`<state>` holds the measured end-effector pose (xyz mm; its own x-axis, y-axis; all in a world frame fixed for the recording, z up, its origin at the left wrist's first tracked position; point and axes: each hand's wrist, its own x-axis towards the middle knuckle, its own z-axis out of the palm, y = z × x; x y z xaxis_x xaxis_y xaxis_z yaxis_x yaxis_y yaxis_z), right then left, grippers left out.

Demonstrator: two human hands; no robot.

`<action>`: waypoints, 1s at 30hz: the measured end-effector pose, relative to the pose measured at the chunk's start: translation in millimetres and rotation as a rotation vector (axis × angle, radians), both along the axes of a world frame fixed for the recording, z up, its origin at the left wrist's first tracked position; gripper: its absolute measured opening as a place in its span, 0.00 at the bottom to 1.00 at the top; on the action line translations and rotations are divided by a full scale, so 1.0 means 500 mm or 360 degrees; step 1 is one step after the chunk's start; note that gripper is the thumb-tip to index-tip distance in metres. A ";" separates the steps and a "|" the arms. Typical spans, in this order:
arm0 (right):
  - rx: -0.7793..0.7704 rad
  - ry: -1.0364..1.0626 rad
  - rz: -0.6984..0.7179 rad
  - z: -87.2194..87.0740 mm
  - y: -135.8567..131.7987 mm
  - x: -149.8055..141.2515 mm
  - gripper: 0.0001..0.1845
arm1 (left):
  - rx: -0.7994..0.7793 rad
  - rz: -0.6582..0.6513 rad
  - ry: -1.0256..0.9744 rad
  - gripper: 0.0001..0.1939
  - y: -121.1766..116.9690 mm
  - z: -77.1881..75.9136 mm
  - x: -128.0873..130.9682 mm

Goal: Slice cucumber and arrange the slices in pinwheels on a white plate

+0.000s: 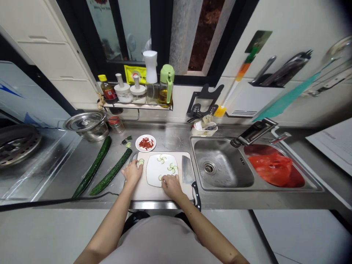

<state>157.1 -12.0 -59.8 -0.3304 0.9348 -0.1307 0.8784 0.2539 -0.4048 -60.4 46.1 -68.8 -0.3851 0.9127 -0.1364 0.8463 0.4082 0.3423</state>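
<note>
A white square plate (156,167) lies on a pale cutting board (143,192). Thin cucumber slices are arranged on it in small pinwheels, one pinwheel (161,158) at the top and another (172,168) on the right. My right hand (173,187) has its fingers closed at a cucumber slice (160,177) low on the plate; the fingertips partly hide it. At the board's left edge my left hand (132,173) has thumb and finger at a few overlapping cucumber slices (141,161). A knife (188,169) with a black handle rests on the board's right side.
Two whole cucumbers, one long (95,167) and one shorter (111,172), lie on the left. A small dish of red berries (146,143) sits behind the board. A lidded steel pot (88,124) stands back left. The sink (225,165) is right; a black cable (63,201) crosses the front edge.
</note>
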 end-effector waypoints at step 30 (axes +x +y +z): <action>0.0092 0.0316 -0.0209 0.025 0.024 0.004 0.11 | 0.0137 0.0073 -0.0418 0.17 0.003 -0.040 -0.021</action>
<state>159.1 -0.1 -47.1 -0.2194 0.9754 -0.0204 0.8100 0.1705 -0.5611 -70.7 47.8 -88.9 -0.3879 0.9078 -0.1598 0.7054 0.4039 0.5825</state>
